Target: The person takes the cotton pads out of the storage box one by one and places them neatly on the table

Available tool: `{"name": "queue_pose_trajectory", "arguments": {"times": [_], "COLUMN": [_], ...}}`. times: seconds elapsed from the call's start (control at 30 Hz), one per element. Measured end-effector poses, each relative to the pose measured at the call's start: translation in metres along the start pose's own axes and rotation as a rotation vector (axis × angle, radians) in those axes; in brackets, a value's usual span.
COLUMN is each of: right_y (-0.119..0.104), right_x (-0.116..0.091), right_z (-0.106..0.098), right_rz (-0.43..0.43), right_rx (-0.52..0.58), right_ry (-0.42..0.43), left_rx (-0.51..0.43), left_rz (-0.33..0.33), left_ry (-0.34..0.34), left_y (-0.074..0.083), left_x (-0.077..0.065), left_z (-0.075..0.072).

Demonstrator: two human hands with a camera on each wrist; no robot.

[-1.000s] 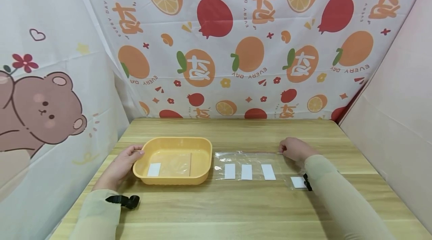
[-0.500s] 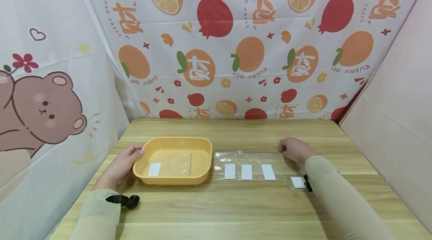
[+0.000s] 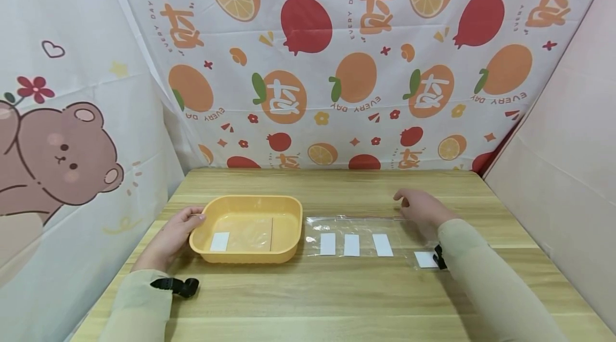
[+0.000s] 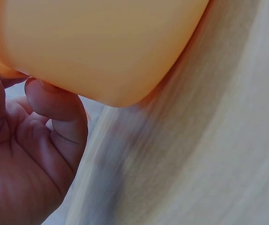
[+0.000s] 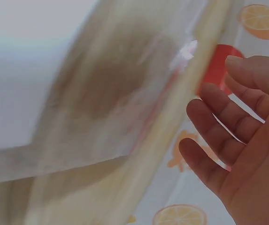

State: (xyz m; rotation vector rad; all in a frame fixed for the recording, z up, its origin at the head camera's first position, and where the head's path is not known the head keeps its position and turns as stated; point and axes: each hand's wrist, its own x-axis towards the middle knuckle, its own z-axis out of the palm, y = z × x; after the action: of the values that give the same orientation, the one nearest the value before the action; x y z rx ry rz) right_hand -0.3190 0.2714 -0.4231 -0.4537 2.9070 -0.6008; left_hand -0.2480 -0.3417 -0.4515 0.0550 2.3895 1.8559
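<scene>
My left hand (image 3: 169,238) grips the left rim of a yellow plastic tray (image 3: 245,257); in the left wrist view its fingers curl at the underside of the tray (image 4: 92,51). Inside the tray lies a clear zip bag (image 3: 252,232) with a white rectangle (image 3: 220,241) at its left end. To the tray's right, overlapping clear zip bags (image 3: 363,243) with several white rectangles (image 3: 383,245) form a row. Above the far right end of this row is my right hand (image 3: 423,209). In the right wrist view its fingers are spread and loosely bent, holding nothing, beside a blurred bag (image 5: 106,84).
Everything rests on a wood-grain table (image 3: 308,299). A fruit-print cloth (image 3: 337,75) hangs behind its far edge. A bear-print cloth (image 3: 86,149) stands at the left and a plain pale one (image 3: 563,160) at the right.
My right hand has let go of the far edge of the rightmost bag, and its fingers have loosened and lifted slightly away. The left hand, the tray and the bags stay put.
</scene>
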Motion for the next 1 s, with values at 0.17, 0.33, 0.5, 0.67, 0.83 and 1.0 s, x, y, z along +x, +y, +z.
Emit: {"name": "queue_pose_trajectory", "arguments": {"times": [0.17, 0.33, 0.5, 0.67, 0.83, 1.0], "right_y": [-0.016, -0.041, -0.067, -0.089, -0.108, -0.124], "right_x": [0.001, 0.001, -0.001, -0.003, -0.003, -0.001], "right_z": [-0.008, -0.014, -0.016, -0.018, -0.017, -0.010], "right_rz": [-0.052, -0.086, -0.098, -0.092, -0.103, -0.134], "right_rx": [0.055, 0.110, 0.176, 0.220, 0.268, 0.349], "right_ry": [0.030, 0.012, -0.027, -0.053, -0.062, -0.072], "left_rx": [0.002, 0.005, 0.002, -0.006, -0.002, 0.000], "left_rz": [-0.003, -0.009, -0.013, -0.008, -0.007, -0.012], "left_ry": [0.004, 0.006, 0.005, 0.000, 0.004, 0.007], "left_y": [0.000, -0.001, -0.001, 0.000, 0.000, 0.000], "left_x": [0.001, 0.002, 0.003, 0.002, 0.002, 0.002], "left_z": [-0.001, -0.002, -0.001, -0.001, -0.001, -0.001]}}
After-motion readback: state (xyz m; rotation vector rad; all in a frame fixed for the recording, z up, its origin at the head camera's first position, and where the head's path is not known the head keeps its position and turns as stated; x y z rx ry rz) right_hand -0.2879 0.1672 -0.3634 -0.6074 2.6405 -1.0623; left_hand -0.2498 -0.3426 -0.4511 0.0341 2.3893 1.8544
